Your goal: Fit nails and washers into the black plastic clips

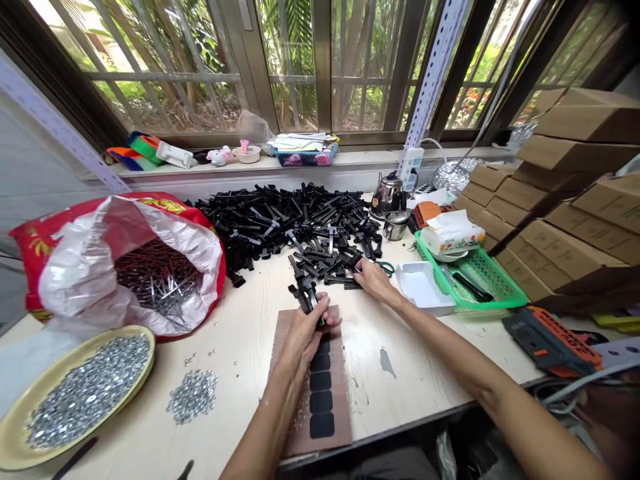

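My left hand [307,327] grips several black plastic strips [304,293] in a bundle above a brown sheet [334,407] that carries a column of black rounded pads [321,380]. My right hand [373,277] reaches into the near edge of a large heap of black plastic parts [290,223] on the white table [235,333]; its fingers rest on the pieces there, and whether they grip one is unclear.
A red bag lined with white plastic [125,267] holds thin metal pins at left. A yellow dish of small silver nuts [75,393] and a loose pile [193,393] lie near the front. A green tray [475,277], white box [423,287], kettle [387,193], orange tool [550,340] and stacked cardboard boxes [565,200] stand at right.
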The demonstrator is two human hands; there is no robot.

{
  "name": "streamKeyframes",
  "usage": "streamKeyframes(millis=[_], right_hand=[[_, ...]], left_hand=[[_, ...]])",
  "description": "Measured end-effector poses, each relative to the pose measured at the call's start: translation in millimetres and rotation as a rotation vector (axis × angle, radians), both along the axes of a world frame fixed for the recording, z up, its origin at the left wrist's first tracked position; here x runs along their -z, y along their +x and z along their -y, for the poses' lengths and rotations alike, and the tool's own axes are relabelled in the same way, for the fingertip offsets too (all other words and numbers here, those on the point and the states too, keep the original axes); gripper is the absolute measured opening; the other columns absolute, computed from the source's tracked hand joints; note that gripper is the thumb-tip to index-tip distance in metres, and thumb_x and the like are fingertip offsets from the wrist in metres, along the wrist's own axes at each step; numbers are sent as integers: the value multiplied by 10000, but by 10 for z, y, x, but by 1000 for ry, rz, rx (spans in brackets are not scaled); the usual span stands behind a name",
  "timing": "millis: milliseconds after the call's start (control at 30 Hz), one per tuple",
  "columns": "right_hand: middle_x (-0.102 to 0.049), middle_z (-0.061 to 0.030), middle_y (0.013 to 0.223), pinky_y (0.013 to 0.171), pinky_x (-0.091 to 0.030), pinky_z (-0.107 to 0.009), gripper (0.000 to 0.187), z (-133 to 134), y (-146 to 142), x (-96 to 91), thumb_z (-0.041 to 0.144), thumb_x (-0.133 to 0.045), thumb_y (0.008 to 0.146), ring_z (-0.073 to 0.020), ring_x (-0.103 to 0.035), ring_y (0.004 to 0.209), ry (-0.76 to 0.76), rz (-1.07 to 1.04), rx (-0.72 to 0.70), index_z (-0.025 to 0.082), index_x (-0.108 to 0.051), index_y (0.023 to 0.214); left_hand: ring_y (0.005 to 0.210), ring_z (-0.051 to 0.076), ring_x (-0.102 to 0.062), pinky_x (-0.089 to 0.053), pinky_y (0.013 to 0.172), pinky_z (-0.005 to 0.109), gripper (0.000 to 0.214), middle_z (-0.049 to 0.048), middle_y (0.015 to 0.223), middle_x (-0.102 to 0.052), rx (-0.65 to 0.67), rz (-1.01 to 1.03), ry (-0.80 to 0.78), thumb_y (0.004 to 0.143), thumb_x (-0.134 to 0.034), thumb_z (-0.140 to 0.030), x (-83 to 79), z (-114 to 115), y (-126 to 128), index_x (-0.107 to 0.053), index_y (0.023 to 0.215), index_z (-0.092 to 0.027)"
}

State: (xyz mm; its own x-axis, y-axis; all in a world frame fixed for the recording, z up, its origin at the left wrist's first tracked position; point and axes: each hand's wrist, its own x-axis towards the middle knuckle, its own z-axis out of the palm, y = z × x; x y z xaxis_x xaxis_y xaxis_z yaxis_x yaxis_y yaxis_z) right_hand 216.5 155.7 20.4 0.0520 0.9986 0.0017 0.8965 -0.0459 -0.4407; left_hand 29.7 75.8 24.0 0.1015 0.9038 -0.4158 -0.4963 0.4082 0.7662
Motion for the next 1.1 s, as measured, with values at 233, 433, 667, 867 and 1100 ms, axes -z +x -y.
streamKeyframes(millis=[233, 433, 667, 867, 1100], right_hand=[[-644, -26, 866, 681, -441, -233, 294, 597, -204, -128, 308, -420, 931, -134, -599, 751, 175, -397, -359, 159, -541, 1154], [-625, -76, 1045, 791, -422, -265, 247, 232, -296, -96, 278, -427, 943, -171, -580, 940, 65, 94, -328, 174, -641, 1010], [-590, -139, 1103, 893, -372, -361, 230, 24, -480, -94, 208, -447, 889, -245, -520, 1056, 66, 237, -315, 124, -640, 981], [-647, -64, 914, 676, -407, -237, 285, 453, -561, -293, 351, -429, 917, -158, -593, 782, 95, 6, -432, 166, -642, 955], [-641, -102, 968, 727, -435, -266, 229, 397, -32, -23, 102, -433, 883, -202, -599, 882, 50, 198, -294, 159, -622, 999]], left_hand=[[851, 185, -672, -556, 789, 330, 188, 105, 938, -694, -7, 214, -120, 772, -669, -143, -7, -41, 156, -647, 958, -126], [838, 227, -677, -572, 752, 447, 182, 113, 880, -685, -85, 158, -149, 792, -654, -163, -27, -10, 36, -614, 967, -137], [625, 115, -605, -582, 632, 327, 255, 1, 685, -606, -230, -49, 62, 715, -728, -186, 9, 76, -6, -593, 927, -140], [742, 132, -634, -569, 697, 299, 240, 35, 841, -663, -247, 75, 66, 674, -764, -193, -4, 9, 106, -640, 873, -141], [556, 112, -610, -584, 593, 294, 73, 22, 632, -620, -218, 105, -189, 720, -658, -48, -17, 51, -30, -613, 736, -103]])
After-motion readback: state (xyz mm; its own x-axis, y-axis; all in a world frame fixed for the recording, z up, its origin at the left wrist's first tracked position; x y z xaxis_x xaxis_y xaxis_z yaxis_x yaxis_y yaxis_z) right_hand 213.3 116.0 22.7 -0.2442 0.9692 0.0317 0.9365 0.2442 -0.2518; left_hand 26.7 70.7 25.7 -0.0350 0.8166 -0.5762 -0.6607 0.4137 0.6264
